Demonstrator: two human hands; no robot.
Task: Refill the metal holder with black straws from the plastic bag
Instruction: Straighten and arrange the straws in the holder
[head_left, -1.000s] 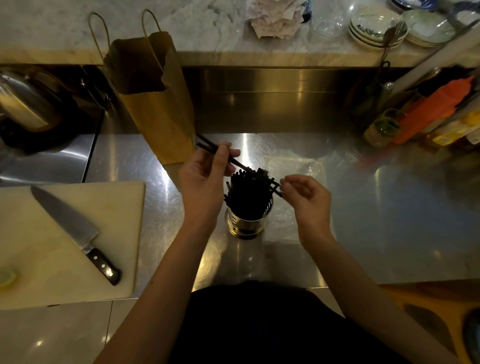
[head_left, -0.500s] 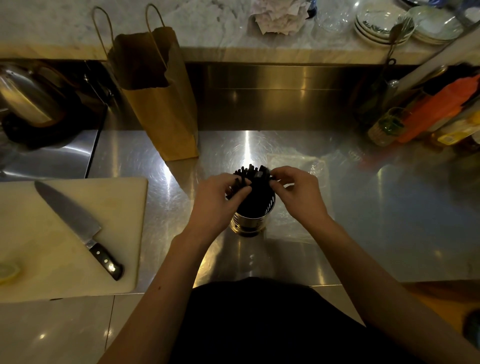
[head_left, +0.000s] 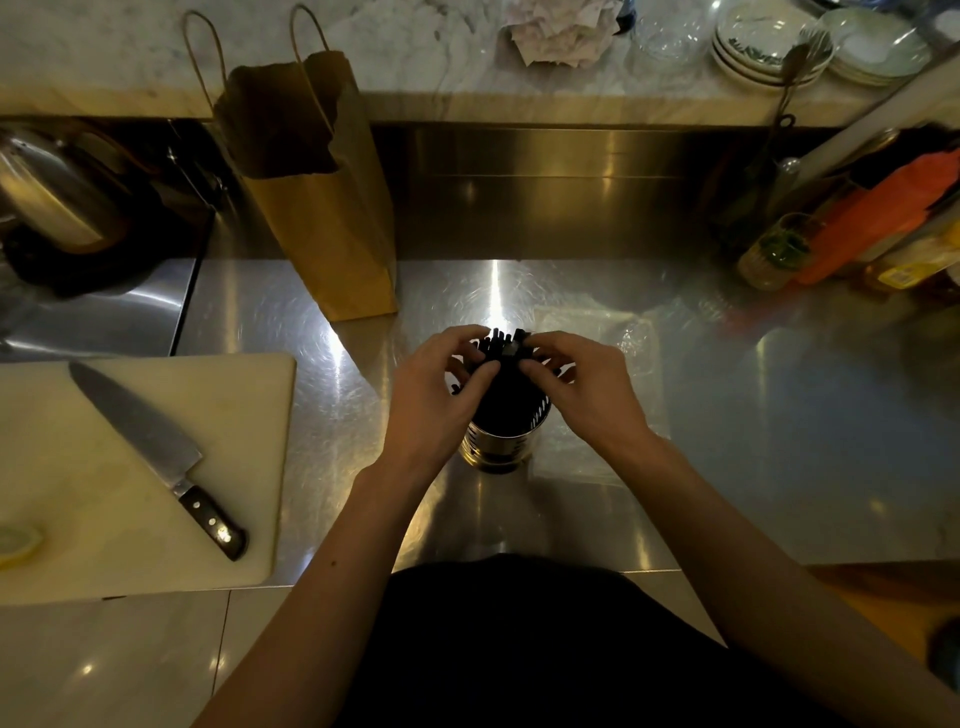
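Observation:
A round perforated metal holder (head_left: 497, 447) stands upright on the steel counter, packed with black straws (head_left: 506, 384) whose tips stick out at the top. My left hand (head_left: 434, 400) closes around the bunch from the left, fingertips on the straw tops. My right hand (head_left: 587, 395) presses in from the right, fingers pinching the same tops. A clear plastic bag (head_left: 613, 332) lies flat on the counter just behind and right of the holder, partly hidden by my right hand.
A brown paper bag (head_left: 322, 208) stands behind the holder to the left. A cutting board (head_left: 104, 499) with a large knife (head_left: 156, 457) lies at left. Bottles (head_left: 883, 218) crowd the right back corner; stacked plates (head_left: 769, 47) sit on the marble ledge.
One second ago my hands held a few straws slanted over the holder. Those straws now stand in the holder, and both hands have closed in on the bunch's top.

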